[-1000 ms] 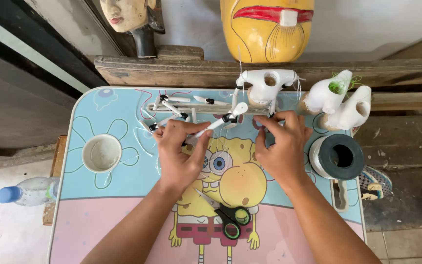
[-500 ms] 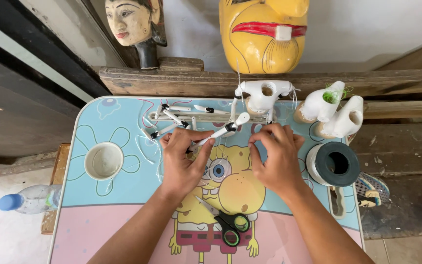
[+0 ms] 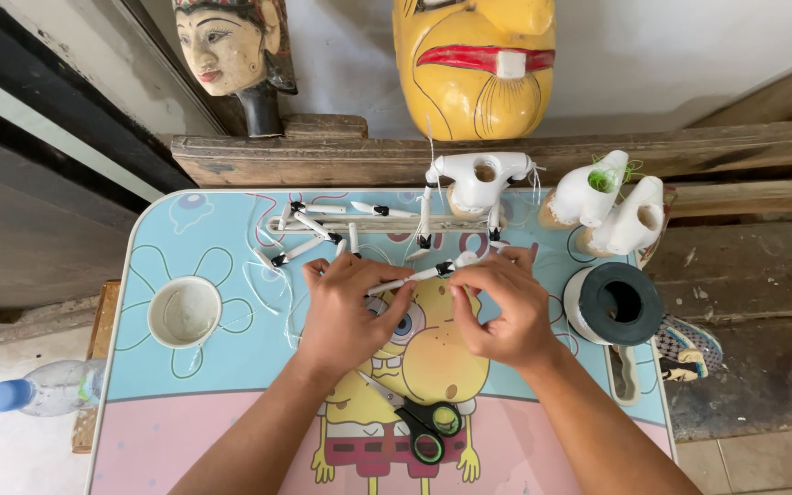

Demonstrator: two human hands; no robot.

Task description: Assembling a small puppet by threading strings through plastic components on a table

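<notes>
Head view, looking down on a small bench [image 3: 231, 385] with a pale blue and pink cartoon-printed top. At the centre of the frame both hands meet over one thin white stick [image 3: 412, 276] with a dark band near its right end. The stick lies nearly level, its long axis running from lower left to upper right across the frame, just above the bench top.

The left hand [image 3: 346, 316] covers the stick's left end, its fingers curled and pressed together around it. The right hand [image 3: 497, 307] meets the right end from the other side, its fingers bunched in a pinch at the banded tip. Whether thread is held in that pinch cannot be told. The two hands are about equally near; the stick bridges the gap between them.

Above the hands, toward the upper middle of the frame, more white sticks [image 3: 323, 229] lie scattered among loose thread. A white carved piece [image 3: 478, 179] stands behind them. A white cup [image 3: 184, 312] sits at left, a dark roll of tape [image 3: 616, 302] at right, and scissors [image 3: 419, 422] lie below, between the forearms.
</notes>
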